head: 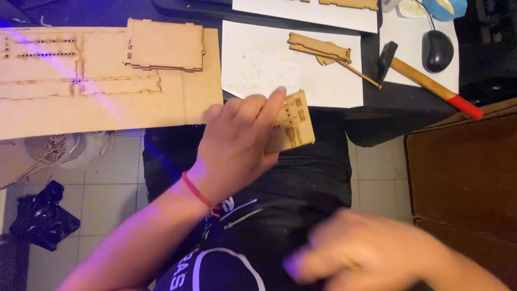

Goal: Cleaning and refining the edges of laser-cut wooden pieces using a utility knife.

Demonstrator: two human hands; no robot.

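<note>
Left hand [237, 143] with a red wrist string has its fingers wrapped round a small cut wooden panel [293, 125], holding it over the lap just below the desk edge. Right hand [361, 253] is a blur down low, can't tell its fingers. Hammer [425, 78] lies on the desk.

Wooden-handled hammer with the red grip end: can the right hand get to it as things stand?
Probably yes: the right hand looks empty, low by the lap, and the hammer lies uncovered on the desk's right side, nothing between them.
</note>
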